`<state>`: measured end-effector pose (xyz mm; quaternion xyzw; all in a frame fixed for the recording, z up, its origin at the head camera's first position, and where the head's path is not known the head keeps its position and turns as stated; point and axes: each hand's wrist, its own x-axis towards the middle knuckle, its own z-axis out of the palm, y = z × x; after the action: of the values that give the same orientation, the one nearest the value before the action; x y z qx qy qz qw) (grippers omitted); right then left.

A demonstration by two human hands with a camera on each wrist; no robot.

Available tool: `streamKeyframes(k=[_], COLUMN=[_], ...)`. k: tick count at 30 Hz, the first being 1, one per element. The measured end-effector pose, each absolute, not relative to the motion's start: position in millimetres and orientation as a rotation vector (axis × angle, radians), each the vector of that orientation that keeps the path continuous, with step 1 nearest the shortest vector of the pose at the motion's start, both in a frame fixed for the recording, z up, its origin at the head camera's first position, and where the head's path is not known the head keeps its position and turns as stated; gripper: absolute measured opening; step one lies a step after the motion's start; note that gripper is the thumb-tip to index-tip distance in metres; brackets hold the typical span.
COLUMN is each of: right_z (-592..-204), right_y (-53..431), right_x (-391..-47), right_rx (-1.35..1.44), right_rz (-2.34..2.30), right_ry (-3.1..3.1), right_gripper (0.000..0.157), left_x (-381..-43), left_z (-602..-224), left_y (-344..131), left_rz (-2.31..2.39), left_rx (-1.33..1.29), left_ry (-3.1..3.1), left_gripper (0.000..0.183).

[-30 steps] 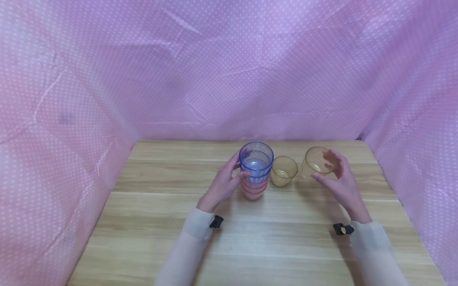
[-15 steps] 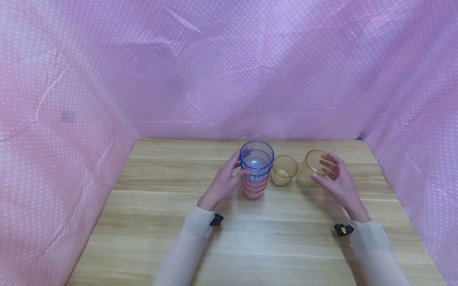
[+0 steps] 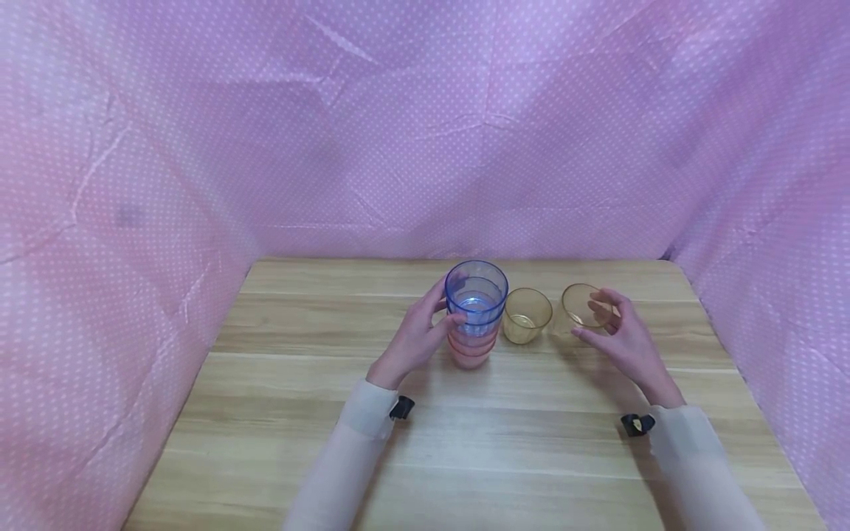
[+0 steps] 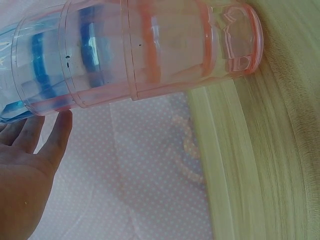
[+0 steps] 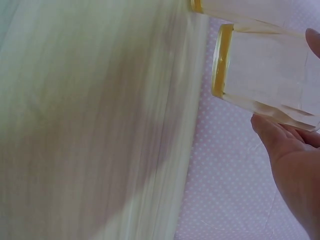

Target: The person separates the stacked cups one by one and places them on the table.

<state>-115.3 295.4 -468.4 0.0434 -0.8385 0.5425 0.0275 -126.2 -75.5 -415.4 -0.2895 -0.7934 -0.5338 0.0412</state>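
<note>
My left hand point(image 3: 418, 335) holds the side of an upright stack of clear plastic cups point(image 3: 477, 343), blue ones on top of pink ones. In the left wrist view the stack's pink bottom cup point(image 4: 235, 45) stands on the wood, and the fingertips touch the blue upper part. Over on the right, my right hand point(image 3: 627, 343) grips a clear amber cup point(image 3: 576, 310) between thumb and fingers. The right wrist view shows this held cup's point(image 5: 265, 70) base slightly off the tabletop. Between the hands another amber cup point(image 3: 526, 324) stands upright, close against the stack.
The wooden table point(image 3: 465, 450) reaches to a pink dotted cloth point(image 3: 451, 147) hanging behind it and along both sides. Black wrist straps point(image 3: 401, 408) sit at the sleeve cuffs. The cups are near the table's back edge.
My right hand has brought its amber cup lower and a little left, nearer the standing amber cup. The left hand and stack have hardly moved.
</note>
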Motion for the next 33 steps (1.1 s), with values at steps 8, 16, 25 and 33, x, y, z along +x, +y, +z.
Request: streamKeyframes(k=[8, 16, 25, 33], right_z=[-471.7, -476.0, -475.5, -475.2], right_y=[300.1, 299.0, 300.4, 301.6], right_x=[-118.6, -121.0, -122.0, -123.0], right_rx=[0.147, 0.158, 0.159, 0.157], right_rz=[1.666, 1.673, 1.634, 1.607], right_ry=[-2.681, -2.689, -2.747, -2.771], right_gripper=[0.095, 0.096, 0.098, 0.099], left_x=[-125.7, -124.8, -123.4, -124.6], left_z=[-415.4, -415.1, -414.0, -413.5], left_y=[-75.7, -76.3, -76.4, -76.3], left_rz=[-1.635, -1.639, -1.634, -1.629], left_rx=[-0.877, -0.885, -0.864, -0.869], left_ry=[-2.444, -2.43, -2.451, -2.455], left_gripper=[0.092, 0.092, 0.091, 0.092])
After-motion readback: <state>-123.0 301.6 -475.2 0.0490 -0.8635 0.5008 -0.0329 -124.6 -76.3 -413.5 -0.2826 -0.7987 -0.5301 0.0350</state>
